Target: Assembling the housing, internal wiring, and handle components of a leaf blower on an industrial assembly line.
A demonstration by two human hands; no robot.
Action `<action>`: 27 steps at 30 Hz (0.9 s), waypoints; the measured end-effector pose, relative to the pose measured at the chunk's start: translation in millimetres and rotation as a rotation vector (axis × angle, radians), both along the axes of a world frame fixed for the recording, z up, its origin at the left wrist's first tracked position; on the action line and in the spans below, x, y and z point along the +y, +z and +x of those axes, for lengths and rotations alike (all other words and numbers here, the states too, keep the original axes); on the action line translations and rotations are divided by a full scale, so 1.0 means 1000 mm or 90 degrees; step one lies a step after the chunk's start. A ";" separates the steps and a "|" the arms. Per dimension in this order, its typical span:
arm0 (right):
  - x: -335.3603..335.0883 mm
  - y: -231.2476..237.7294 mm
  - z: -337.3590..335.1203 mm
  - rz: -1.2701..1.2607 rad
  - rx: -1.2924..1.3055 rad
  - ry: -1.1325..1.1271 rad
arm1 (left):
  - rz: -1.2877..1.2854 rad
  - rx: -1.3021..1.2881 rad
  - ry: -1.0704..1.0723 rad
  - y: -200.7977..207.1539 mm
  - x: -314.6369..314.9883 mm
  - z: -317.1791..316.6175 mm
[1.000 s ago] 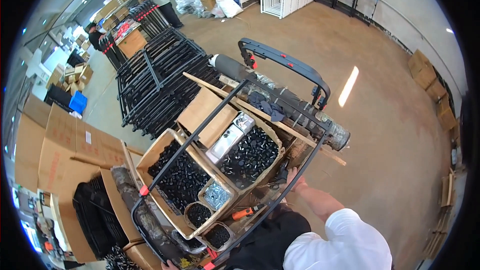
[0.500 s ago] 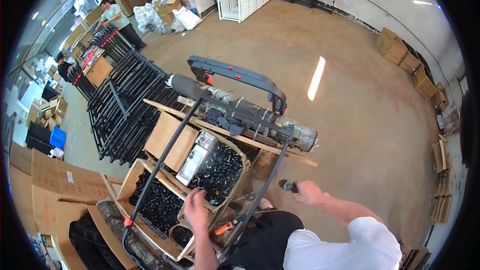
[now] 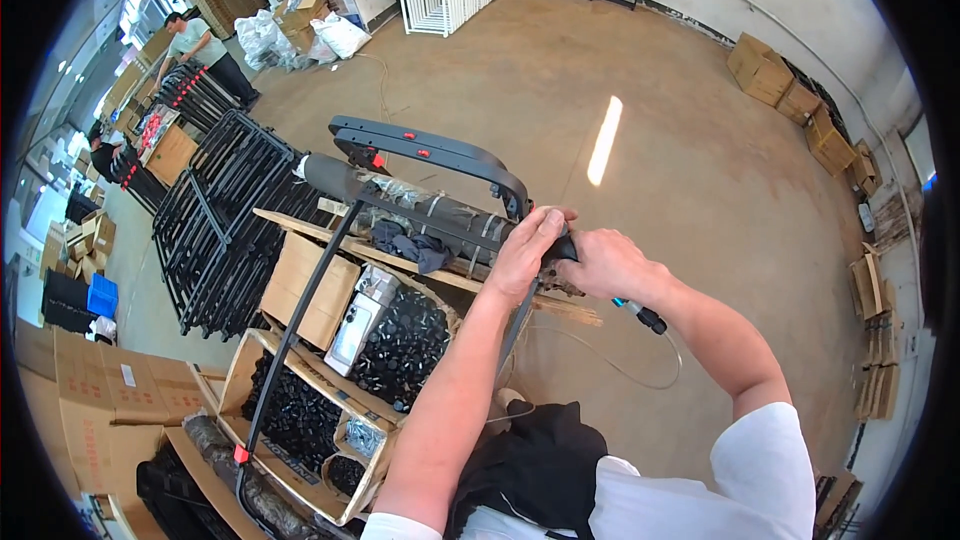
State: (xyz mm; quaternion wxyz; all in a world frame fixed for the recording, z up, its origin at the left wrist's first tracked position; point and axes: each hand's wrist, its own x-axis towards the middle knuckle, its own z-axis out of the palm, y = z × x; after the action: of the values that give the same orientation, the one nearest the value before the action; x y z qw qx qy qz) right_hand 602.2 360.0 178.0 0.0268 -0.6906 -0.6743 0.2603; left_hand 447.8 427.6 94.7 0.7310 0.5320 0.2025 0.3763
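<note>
Boxes (image 3: 236,392) of black parts (image 3: 400,350) and silvery screws (image 3: 362,436), tool (image 3: 563,248) in right hand (image 3: 612,262)

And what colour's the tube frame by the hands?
The tube frame is black with a red piece: the head view shows it best.

From my distant station I see a plain white T-shirt (image 3: 660,510) on the wearer; its right sleeve (image 3: 765,460) is short, wide and softly creased; a sliver of the white left sleeve (image 3: 400,528) shows too. Rumpled black cloth (image 3: 520,465) adjoins the shirt, apron or trousers I cannot tell; left hand (image 3: 528,252), right hand (image 3: 612,264) and forearms (image 3: 440,400) are bare.
</note>
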 end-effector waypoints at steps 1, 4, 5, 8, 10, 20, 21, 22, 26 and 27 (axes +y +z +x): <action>0.002 -0.003 -0.001 0.006 0.001 0.006 | -0.041 0.006 0.003 -0.008 0.002 0.000; 0.005 0.013 -0.006 -0.064 -0.002 -0.012 | -0.070 0.018 0.022 -0.011 -0.001 0.003; 0.006 0.013 -0.006 -0.064 -0.002 -0.012 | -0.069 0.018 0.022 -0.012 -0.001 0.003; 0.008 0.004 -0.004 -0.067 -0.018 -0.003 | -0.101 -0.008 0.024 -0.014 -0.001 0.003; 0.008 -0.009 0.002 -0.052 -0.012 -0.005 | -0.085 -0.001 0.044 -0.012 -0.004 0.007; 0.023 -0.007 -0.005 -0.239 0.033 -0.082 | -0.097 -0.017 0.073 -0.020 -0.008 0.002; 0.024 -0.019 -0.002 -0.226 0.089 -0.114 | -0.102 -0.029 0.059 -0.022 -0.006 0.004; 0.024 -0.027 0.001 -0.213 0.146 -0.146 | -0.106 -0.042 0.044 -0.024 -0.005 0.005; 0.027 -0.008 -0.011 -0.254 0.132 -0.135 | -0.111 -0.065 0.044 -0.029 -0.003 0.001; 0.028 -0.015 -0.006 -0.254 0.110 -0.139 | -0.105 -0.065 0.032 -0.029 -0.002 0.005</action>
State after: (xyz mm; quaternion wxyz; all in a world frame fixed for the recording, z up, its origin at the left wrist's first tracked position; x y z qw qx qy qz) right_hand 596.3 388.1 163.3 -0.0244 -0.7265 -0.5259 0.4416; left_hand 452.4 425.2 65.6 0.7721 0.4451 0.2083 0.4031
